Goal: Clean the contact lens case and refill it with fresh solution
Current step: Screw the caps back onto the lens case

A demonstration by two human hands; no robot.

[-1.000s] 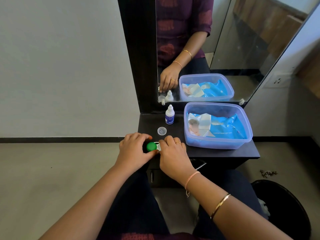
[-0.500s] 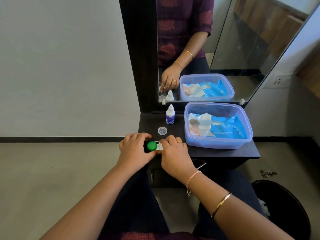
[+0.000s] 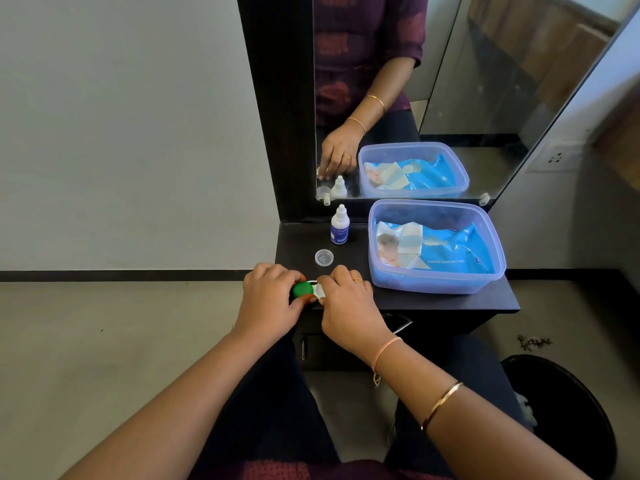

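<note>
The small white plastic contact lens case (image 3: 318, 290) sits at the near left edge of the dark tabletop (image 3: 433, 302), between the two hands. The left hand (image 3: 268, 301) has its grip closed around the round green cap (image 3: 302, 289) on the left well of the case. The right hand (image 3: 348, 308) pinches the white body and hides the other well, so I cannot tell whether that side has a cap.

In my judgement the task is at an early or a middle step. The green cap sits on the case, and the frame does not show if it is being loosened or tightened. I see no wiping and no pouring. The small white solution bottle with a blue label (image 3: 339, 226) stands apart at the back, with no hand on it, so the refilling seems to remain.

By count there are one case, one green cap and one bottle. There is also one small clear round lid (image 3: 324, 257) lying alone between the bottle and the hands, one translucent blue plastic box (image 3: 440, 283) with one blue pack of wet wipes (image 3: 453, 252) inside, and one black bin (image 3: 571, 414) on the floor at the right. The mirror (image 3: 485, 81) only repeats some of these
</note>
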